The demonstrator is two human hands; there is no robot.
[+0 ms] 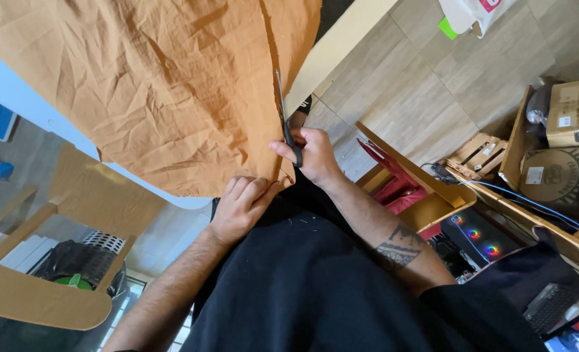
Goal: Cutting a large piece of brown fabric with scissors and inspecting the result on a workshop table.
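A large wrinkled orange-brown cloth (pixel 152 85) lies spread over a white table (pixel 15 98). My right hand (pixel 312 156) grips black-handled scissors (pixel 284 120); their blades point away from me along a cut line in the cloth. My left hand (pixel 240 205) pinches the cloth's near edge just left of the cut, at the table edge. Both forearms reach out over my black clothing.
A wooden chair (pixel 55 261) stands at the left below the table. On the right, the tiled floor (pixel 419 85) holds a wooden shelf with red items (pixel 400 186), cardboard boxes (pixel 566 114), a small wooden crate (pixel 478 153) and a blue cable (pixel 537 205).
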